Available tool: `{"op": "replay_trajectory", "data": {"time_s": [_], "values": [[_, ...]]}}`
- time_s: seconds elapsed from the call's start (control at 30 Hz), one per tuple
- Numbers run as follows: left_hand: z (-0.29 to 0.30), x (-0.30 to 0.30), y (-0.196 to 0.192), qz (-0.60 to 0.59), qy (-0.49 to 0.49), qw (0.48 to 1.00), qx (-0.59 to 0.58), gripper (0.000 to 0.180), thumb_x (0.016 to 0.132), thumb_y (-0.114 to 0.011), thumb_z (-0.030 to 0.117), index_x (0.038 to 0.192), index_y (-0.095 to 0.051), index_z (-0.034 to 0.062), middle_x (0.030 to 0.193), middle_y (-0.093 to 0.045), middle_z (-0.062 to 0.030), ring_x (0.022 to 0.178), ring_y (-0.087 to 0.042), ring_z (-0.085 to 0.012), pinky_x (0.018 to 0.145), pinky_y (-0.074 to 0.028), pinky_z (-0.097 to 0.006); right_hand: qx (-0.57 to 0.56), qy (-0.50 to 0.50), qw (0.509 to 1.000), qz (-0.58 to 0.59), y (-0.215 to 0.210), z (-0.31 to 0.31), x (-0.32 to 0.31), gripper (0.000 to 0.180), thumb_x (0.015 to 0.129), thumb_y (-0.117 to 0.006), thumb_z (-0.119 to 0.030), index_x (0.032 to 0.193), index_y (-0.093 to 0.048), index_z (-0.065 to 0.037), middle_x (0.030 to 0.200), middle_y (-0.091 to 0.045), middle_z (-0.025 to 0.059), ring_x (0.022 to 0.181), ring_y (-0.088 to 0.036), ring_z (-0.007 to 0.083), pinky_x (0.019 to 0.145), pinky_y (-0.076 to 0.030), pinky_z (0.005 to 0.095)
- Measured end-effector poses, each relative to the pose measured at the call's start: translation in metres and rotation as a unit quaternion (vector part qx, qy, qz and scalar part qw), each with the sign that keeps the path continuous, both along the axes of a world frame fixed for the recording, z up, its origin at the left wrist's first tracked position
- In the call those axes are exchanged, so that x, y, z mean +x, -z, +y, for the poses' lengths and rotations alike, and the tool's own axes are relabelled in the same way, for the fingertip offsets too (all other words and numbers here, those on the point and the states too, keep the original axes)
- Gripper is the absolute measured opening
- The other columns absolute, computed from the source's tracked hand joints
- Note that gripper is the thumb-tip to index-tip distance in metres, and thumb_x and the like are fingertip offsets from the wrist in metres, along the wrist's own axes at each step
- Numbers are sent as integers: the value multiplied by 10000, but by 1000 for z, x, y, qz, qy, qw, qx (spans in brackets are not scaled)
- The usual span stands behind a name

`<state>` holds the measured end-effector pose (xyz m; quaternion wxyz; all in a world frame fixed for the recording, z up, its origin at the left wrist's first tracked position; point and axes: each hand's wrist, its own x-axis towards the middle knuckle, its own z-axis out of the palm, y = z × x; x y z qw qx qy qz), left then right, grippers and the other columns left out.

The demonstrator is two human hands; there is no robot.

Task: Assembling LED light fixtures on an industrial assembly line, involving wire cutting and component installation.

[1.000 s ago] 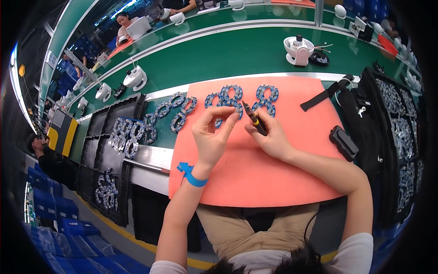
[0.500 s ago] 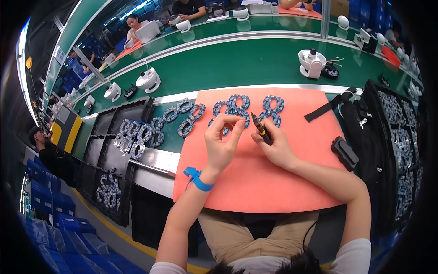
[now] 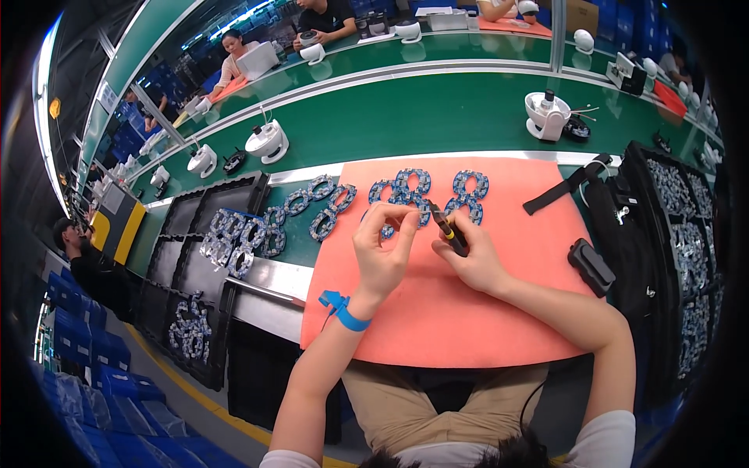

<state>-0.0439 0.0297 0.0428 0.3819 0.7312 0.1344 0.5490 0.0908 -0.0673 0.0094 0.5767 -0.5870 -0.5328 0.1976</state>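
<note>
My left hand (image 3: 384,253) is raised over the orange mat (image 3: 460,324), thumb and forefinger pinched together. Anything between those fingertips is too small to make out. In my right hand (image 3: 477,257) are small pliers (image 3: 452,234) with black and yellow handles, their dark tip pointing up and left toward the pinched fingers. Just beyond my hands lie blue figure-eight circuit boards, one at the right (image 3: 470,186) and others at the left (image 3: 413,181), partly hidden by my fingers. A blue band (image 3: 353,318) circles my left wrist.
More boards (image 3: 321,222) lie left of the mat, some over a black divided tray (image 3: 175,261). At the right are a black tray of boards (image 3: 686,257), a black strap (image 3: 558,191) and a black case (image 3: 591,267). White housings (image 3: 546,117) stand on the green belt (image 3: 406,117). People sit across.
The view has shifted slightly, and the white housings on the belt have moved a little rightward. My hands keep nearly the same pose, the pliers still in my right hand.
</note>
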Motion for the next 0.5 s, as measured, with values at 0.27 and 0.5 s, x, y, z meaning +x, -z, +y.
{"op": "replay_trajectory", "data": {"time_s": [0.27,0.5], "values": [[-1,0,2,-26,-5,1000,7,46,844,-672,5,842,-627,3,784,-618,-48,665,-516,-104,594,-403,-245,-30,-14,999,-5,-7,-4,-4,242,824,-700,-136,964,-527,-40,745,-533,64,661,-492,161,624,-419,300],[-2,-1,1,-18,-8,999,29,55,828,-665,-16,829,-615,7,782,-618,-51,676,-515,-121,599,-407,-251,-24,-19,999,-11,-5,-2,-3,239,831,-701,-144,957,-527,-39,721,-527,63,627,-478,167,593,-405,307]]}}
